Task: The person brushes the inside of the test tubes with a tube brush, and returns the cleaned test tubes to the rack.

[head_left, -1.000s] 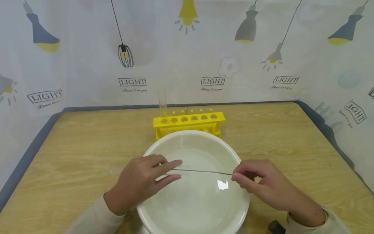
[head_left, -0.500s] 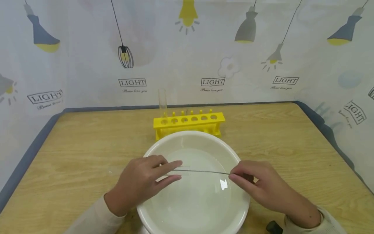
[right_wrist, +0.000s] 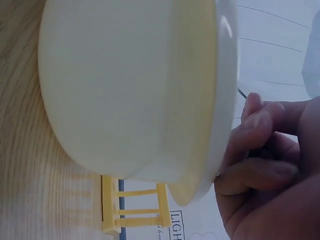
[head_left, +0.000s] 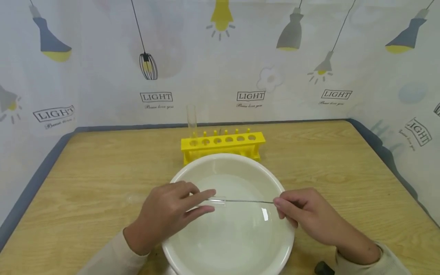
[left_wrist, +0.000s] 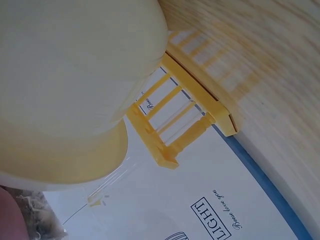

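My left hand (head_left: 172,204) holds a clear test tube (head_left: 218,201) sideways above a white basin (head_left: 287,244) of water, the tube's mouth facing right. Between thumb and fingers, my right hand (head_left: 311,215) pinches the thin twisted-wire handle of a test tube brush (head_left: 249,201). That wire runs left into the tube's mouth. Greyish bristles (left_wrist: 40,215) show at the lower left of the left wrist view, while my left hand hides them in the head view. In the right wrist view, curled right fingers (right_wrist: 257,125) lie close by the basin's rim.
Behind the basin stands a yellow test tube rack (head_left: 223,140), with one clear upright tube (head_left: 191,118) in its leftmost hole. A dark cylindrical object (head_left: 324,268) lies by my right sleeve. A printed curtain (head_left: 206,68) encloses the wooden table (head_left: 343,160).
My right hand moved slightly left with the brush handle, then back right. More of the tube's mouth shows beyond my left fingers now. The left hand stays nearly still.
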